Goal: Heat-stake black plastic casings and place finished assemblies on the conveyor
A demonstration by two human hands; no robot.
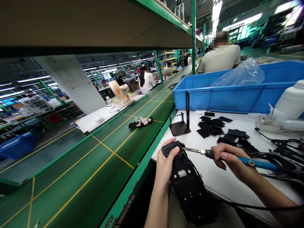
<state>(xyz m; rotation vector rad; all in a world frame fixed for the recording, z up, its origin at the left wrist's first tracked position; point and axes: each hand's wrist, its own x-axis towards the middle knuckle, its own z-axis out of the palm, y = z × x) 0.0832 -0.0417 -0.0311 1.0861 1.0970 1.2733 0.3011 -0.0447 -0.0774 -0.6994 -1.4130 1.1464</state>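
My left hand (166, 164) is wrapped round the upper end of a long black plastic housing (188, 186), its thumb pressed on the top part. The housing is tilted over the near edge of the white worktop, and small white spots and a pale window show on its face. In my right hand (228, 156) is a blue-handled soldering iron (247, 162), held like a pen. Its metal tip points left and meets, or nearly meets, the housing's upper right edge; I cannot tell which. A black cable runs beneath my right forearm.
Left of me runs a green conveyor belt (95, 167) carrying a black and white part (140, 122). A black metal stand (180, 126), black rectangular pieces (211, 125) and black strap-like parts (285, 152) lie on the worktop (163, 142). Behind are a blue bin (197, 98) and a seated person (219, 58).
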